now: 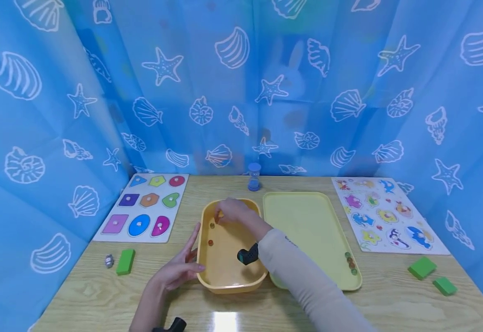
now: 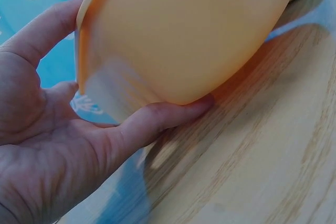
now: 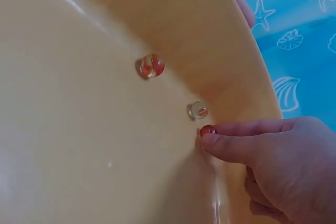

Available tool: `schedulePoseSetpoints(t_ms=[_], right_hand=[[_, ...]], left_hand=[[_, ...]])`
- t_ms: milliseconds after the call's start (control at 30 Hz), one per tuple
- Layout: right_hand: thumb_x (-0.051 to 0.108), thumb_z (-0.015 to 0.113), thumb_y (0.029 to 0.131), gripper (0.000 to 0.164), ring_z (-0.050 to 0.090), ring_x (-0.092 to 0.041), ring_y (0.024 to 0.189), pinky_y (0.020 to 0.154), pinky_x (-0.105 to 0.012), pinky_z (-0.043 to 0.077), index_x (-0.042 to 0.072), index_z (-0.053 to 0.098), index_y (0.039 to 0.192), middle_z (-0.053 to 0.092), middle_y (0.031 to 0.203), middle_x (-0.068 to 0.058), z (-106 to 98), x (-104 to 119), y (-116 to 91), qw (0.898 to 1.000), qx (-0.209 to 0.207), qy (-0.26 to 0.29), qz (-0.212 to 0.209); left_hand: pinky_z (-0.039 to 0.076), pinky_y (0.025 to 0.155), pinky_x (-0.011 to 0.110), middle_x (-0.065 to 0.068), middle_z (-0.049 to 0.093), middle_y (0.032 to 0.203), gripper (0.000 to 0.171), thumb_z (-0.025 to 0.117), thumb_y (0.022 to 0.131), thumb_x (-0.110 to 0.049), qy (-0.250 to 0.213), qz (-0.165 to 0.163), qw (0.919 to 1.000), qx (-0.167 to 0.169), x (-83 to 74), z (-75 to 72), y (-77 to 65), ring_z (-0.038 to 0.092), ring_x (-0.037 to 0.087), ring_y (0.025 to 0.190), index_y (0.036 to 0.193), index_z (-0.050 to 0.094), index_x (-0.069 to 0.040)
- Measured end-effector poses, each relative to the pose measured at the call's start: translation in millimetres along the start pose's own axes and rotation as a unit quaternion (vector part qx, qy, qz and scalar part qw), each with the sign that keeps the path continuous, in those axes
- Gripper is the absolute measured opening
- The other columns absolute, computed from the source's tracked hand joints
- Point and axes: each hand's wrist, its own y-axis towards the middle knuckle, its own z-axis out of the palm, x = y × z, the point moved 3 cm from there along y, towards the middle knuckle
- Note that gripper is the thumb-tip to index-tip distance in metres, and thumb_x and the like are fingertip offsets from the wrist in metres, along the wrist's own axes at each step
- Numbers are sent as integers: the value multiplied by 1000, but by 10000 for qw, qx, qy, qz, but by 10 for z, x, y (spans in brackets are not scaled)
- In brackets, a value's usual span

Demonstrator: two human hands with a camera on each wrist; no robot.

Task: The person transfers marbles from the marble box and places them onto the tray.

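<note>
A deep orange plastic tub stands in front of me. My right hand reaches into its far left part. There, in the right wrist view, thumb and index finger pinch a red marble by the wall. Next to it a clear marble lies on the tub's floor, and a red-and-clear marble lies farther off. My left hand spreads over the tub's left side, its fingers fairly straight, touching the wall and rim. In the left wrist view the thumb lies against the tub's outer wall.
A yellow tray, with several marbles at its right edge, adjoins the tub. Puzzle boards lie left and right. Green blocks, a small grey figure and a blue sand timer are around.
</note>
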Motion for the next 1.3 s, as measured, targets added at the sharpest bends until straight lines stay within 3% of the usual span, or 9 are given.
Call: schedulePoseSetpoints(t_ms=[167, 300, 400, 533, 733, 900, 1000, 1100, 1300], right_hand=[[28, 67, 79, 9, 56, -10, 80, 74, -22, 49, 23, 69, 86, 64, 89, 10, -23, -36, -71, 9998, -136, 165, 5], [28, 64, 81, 12, 52, -11, 73, 67, -23, 47, 21, 68, 91, 63, 86, 8, -231, -92, -255, 9960, -462, 722, -250], [30, 61, 83, 15, 42, -11, 56, 50, -22, 37, 21, 67, 94, 55, 67, 5, -432, -274, -473, 9881, -908, 1166, -417], [31, 60, 84, 18, 29, -11, 46, 43, -23, 24, 21, 68, 96, 37, 51, 2, -555, -720, -859, 9786, -1472, 1426, -183], [27, 64, 81, 13, 30, -10, 47, 43, -22, 26, 20, 69, 91, 39, 52, 5, -245, -1506, -1465, 9762, -1665, 1268, 563], [21, 66, 80, 9, 28, -8, 47, 43, -21, 26, 18, 69, 88, 40, 50, 6, 64, -1827, -1739, 9758, -1484, 1360, 848], [21, 67, 78, 13, 27, -7, 46, 42, -21, 25, 16, 70, 90, 38, 49, 6, 53, -1841, -1746, 9730, -1664, 1394, 783], [21, 67, 79, 18, 28, -8, 45, 41, -22, 25, 13, 70, 95, 35, 49, 6, -108, -1693, -1643, 9718, -1811, 1361, 655], [28, 62, 83, 19, 28, -11, 44, 42, -23, 25, 18, 69, 98, 33, 48, 5, -499, -973, -1184, 9774, -1604, 1377, 21]], left_hand=[[44, 91, 49, 16, -9, 148, 94, 51, 82, 3, 27, 4, 10000, -31, 6, 10, 12, 39, 35, 122, 133, 2, -59], [42, 92, 49, 18, -11, 147, 96, 50, 81, 5, 1, 64, 10000, 76, 12, 16, 11, 32, 39, 126, 133, -1, -58], [42, 93, 49, 19, -11, 147, 98, 51, 81, 6, 11, 102, 9999, 109, 9, 24, 10, 28, 41, 127, 134, -2, -57], [43, 91, 49, 18, -10, 147, 97, 52, 81, 5, 35, 82, 10000, 16, 6, 25, 2, 32, 41, 126, 134, 1, -57], [43, 92, 50, 16, -11, 148, 95, 50, 82, 4, -5, 4, 10000, -79, 10, 8, -5, 32, 40, 126, 134, 1, -58], [42, 92, 49, 20, -10, 147, 96, 51, 81, 5, 90, 49, 9999, 33, 8, -4, -34, 30, 40, 127, 134, 0, -58], [42, 92, 49, 20, -9, 147, 96, 51, 81, 5, 95, 41, 9999, 25, 4, -4, -32, 34, 38, 125, 133, 1, -59], [42, 92, 49, 20, -9, 147, 98, 52, 81, 5, 80, 56, 10000, 4, 4, 6, -24, 33, 40, 125, 133, 0, -58], [42, 92, 49, 20, -7, 147, 98, 53, 81, 5, 45, 35, 9999, -99, 9, 17, -4, 31, 42, 126, 134, 0, -58]])
